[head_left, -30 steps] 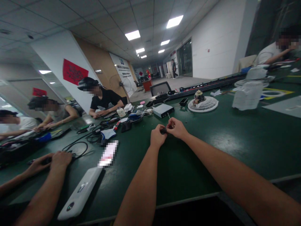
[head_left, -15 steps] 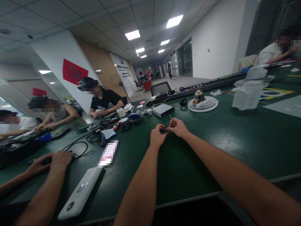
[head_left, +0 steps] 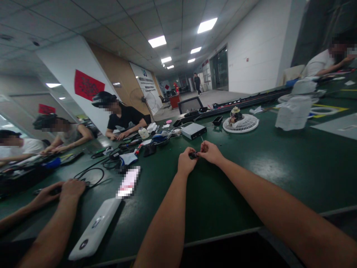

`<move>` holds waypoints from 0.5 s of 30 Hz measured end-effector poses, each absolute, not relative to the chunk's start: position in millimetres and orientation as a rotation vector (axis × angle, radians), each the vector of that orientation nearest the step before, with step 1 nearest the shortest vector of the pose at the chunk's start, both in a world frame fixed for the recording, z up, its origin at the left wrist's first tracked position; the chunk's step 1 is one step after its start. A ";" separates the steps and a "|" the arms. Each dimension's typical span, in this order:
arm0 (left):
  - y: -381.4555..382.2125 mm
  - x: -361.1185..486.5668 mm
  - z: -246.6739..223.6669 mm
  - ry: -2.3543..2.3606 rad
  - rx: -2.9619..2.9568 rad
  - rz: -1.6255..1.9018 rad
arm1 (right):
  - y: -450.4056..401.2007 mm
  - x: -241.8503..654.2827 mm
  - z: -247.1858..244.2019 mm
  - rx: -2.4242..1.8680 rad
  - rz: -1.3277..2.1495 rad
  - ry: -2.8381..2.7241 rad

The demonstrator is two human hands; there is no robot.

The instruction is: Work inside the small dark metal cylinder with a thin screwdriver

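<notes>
In the head view, the left hand [head_left: 186,162] is at the centre of the frame, its fingers closed around a small dark part [head_left: 193,155], which looks rounded but is too small to make out fully. The right hand [head_left: 211,152] meets it just to the right, fingers bent and pinched around a thin pale rod [head_left: 202,138] that pokes up above them; its fingertips reach the dark part.

Beneath lies a smooth green tabletop [head_left: 267,167] with a soft glossy sheen. Just above the hands sits a flat, boxy grey metal case [head_left: 193,130]. Right of that, a round white grille [head_left: 241,124] with radial slots carries a motor-like assembly [head_left: 235,114]. At the right of the frame stands a translucent, crinkled-looking plastic piece [head_left: 294,111].

At lower left is a long white casing [head_left: 95,230] with rounded corners and a dark round spot near its lower end. Above it, beside a coiled black cable [head_left: 96,178], are another person's hands [head_left: 73,188]. Mixed cloth, cords and small parts clutter the left centre.
</notes>
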State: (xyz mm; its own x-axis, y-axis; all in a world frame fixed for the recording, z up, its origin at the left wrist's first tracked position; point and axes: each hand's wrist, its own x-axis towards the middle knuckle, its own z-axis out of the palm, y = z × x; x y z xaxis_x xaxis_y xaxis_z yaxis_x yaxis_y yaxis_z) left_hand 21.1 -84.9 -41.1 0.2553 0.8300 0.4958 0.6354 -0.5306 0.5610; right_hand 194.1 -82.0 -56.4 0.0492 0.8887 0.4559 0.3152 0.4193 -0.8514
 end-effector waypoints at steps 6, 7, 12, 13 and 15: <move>-86.1 22.3 -41.9 1.389 2.286 1.145 | -80.2 193.0 -57.7 -1.189 0.591 -1.515; -86.0 22.5 -42.4 1.413 2.284 1.149 | -79.4 193.1 -58.1 -1.187 0.582 -1.521; -85.4 20.5 -41.7 1.648 2.177 1.204 | -77.5 194.6 -55.7 -1.079 0.813 -1.380; -85.4 19.7 -40.9 1.697 2.144 1.209 | -77.6 195.2 -54.1 -1.038 0.886 -1.313; -85.9 18.1 -39.0 1.777 2.085 1.209 | -78.1 197.0 -50.4 -0.969 0.988 -1.182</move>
